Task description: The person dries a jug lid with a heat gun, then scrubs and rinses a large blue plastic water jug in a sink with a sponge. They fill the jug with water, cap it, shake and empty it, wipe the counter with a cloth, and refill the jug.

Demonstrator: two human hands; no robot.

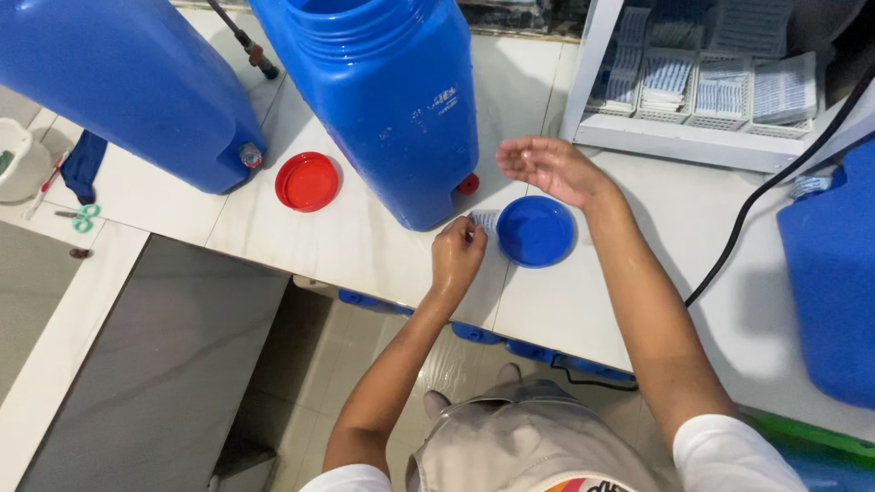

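The left hand pinches a small white label on the desk, just beside the blue lid. The right hand hovers above the lid, fingers spread apart, holding nothing, near the blue container.

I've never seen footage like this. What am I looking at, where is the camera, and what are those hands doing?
There is no machine here: a person wears a camera on the head, so the single picture looks down at their own two hands. The left hand pinches a small pale packet on the white tiled counter. The right hand hovers open and holds nothing, just above a blue lid. Behind stand two big blue containers, with a red lid lying between them. Scissors lie far left.
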